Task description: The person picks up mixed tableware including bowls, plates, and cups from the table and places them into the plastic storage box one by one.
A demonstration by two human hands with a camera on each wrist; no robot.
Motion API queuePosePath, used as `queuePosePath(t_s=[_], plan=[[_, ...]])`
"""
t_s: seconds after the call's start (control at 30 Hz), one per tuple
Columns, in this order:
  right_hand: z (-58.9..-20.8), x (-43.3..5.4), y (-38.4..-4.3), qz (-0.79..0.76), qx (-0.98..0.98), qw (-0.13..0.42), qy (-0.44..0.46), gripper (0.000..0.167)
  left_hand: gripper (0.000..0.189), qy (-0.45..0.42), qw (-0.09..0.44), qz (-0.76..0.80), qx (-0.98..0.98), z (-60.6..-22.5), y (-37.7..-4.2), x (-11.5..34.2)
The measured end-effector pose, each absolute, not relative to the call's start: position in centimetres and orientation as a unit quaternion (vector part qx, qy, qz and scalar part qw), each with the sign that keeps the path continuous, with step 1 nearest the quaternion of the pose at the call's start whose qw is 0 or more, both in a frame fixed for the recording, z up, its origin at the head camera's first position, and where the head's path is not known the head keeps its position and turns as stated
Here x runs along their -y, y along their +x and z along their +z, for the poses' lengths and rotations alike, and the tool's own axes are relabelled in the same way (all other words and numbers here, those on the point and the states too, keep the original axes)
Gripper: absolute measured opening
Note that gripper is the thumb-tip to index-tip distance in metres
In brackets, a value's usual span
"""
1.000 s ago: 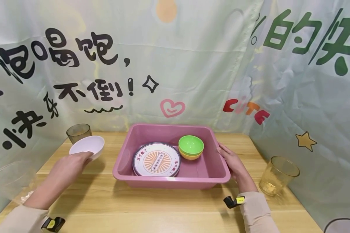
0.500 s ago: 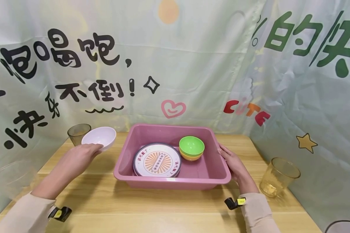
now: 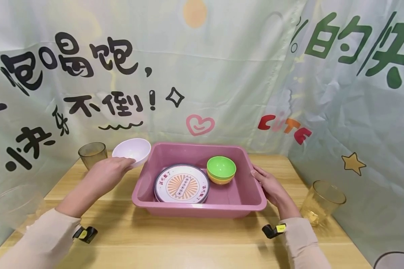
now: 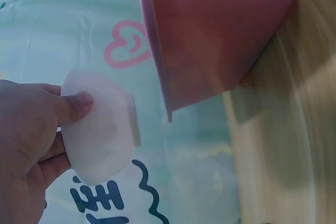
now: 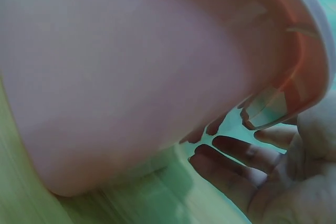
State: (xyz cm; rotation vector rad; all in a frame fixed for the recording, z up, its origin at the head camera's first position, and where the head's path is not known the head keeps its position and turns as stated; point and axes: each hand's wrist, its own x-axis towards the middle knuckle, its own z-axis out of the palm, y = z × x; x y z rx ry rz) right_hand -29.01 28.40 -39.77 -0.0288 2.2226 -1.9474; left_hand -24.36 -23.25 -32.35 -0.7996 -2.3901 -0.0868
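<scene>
My left hand (image 3: 109, 173) pinches the rim of a white bowl (image 3: 134, 150), thumb outside it in the left wrist view. The bowl is off the table, tilted, beside the left rim of a pink plastic basin (image 3: 202, 212). Inside the basin lie round white plates (image 3: 165, 188) with a sunburst print, seemingly stacked. To their right a green bowl (image 3: 221, 167) sits in a yellow bowl (image 3: 221, 180). My right hand (image 3: 271, 186) rests at the basin's right side. In the right wrist view its loosely extended fingers (image 5: 226, 174) lie below the rim, not wrapped round it.
A smoky glass (image 3: 92, 154) stands at the back left, behind my left hand. At the left edge is a clear container (image 3: 17, 203). An amber glass (image 3: 323, 201) stands right of my right forearm. Printed curtains (image 3: 222, 74) surround the wooden table (image 3: 188, 239).
My left hand has carried the white bowl rightward and slightly up, from near the smoky glass to the basin's left rim. My right hand stays at the basin's side.
</scene>
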Motion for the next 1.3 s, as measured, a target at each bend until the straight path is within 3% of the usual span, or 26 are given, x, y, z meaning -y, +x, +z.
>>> queuePosePath(t_s=[0.3, 0.5, 0.67, 0.9, 1.3], plan=[[-38.3, -28.7, -29.2, -0.574, -0.814, 0.088, -0.029, 0.06, 0.012, -0.313, 0.265, -0.036, 0.911, -31.6, -25.7, 21.2], [-36.1, -28.5, -29.6, -0.447, -0.887, 0.096, -0.064, 0.062, 0.023, -0.328, 0.233, -0.032, 0.915, -31.3, -26.1, 19.6], [-33.9, -28.1, -29.6, -0.347, -0.933, 0.058, -0.08, 0.064, 0.026, -0.343, 0.198, -0.028, 0.918, -31.1, -26.6, 18.2], [-30.4, -25.8, -30.0, -0.347, -0.93, 0.011, -0.124, 0.06, 0.022, -0.364, 0.189, -0.038, 0.911, -30.2, -27.3, 16.3], [-28.2, -21.7, -30.9, -0.349, -0.919, 0.058, -0.174, 0.058, 0.022, -0.388, 0.151, -0.02, 0.909, -29.4, -27.5, 12.4]])
